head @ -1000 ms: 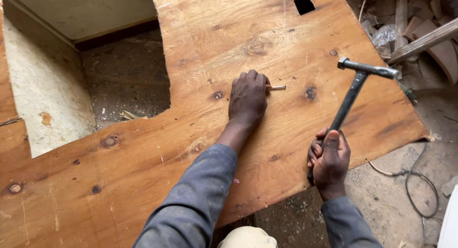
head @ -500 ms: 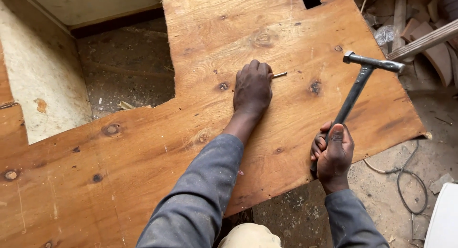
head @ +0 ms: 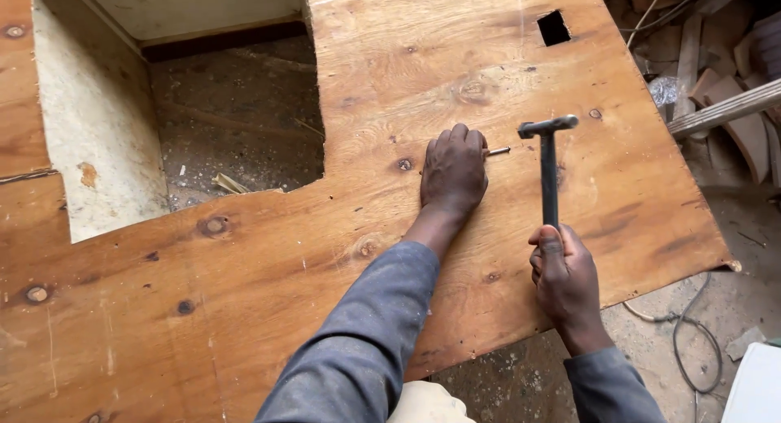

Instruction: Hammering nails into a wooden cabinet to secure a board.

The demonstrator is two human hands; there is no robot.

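A large plywood sheet (head: pixel 244 309) with knots lies flat below me. My left hand (head: pixel 452 172) rests on it with fingers closed around a thin metal nail (head: pixel 499 151) that points out to the right. My right hand (head: pixel 564 276) grips the dark handle of a claw hammer (head: pixel 547 159). The hammer head sits just right of the nail's tip, a short way above the board.
A big rectangular cut-out (head: pixel 236 114) in the sheet shows dusty ground and a pale wall. A small square hole (head: pixel 554 28) is at the top right. Scrap timber (head: pixel 724 106) lies right of the sheet, a cable (head: pixel 691 350) on the ground below.
The hammer has swung left, from out at the right to just beside the nail. My right hand moved left with it. My left hand stayed on the nail.
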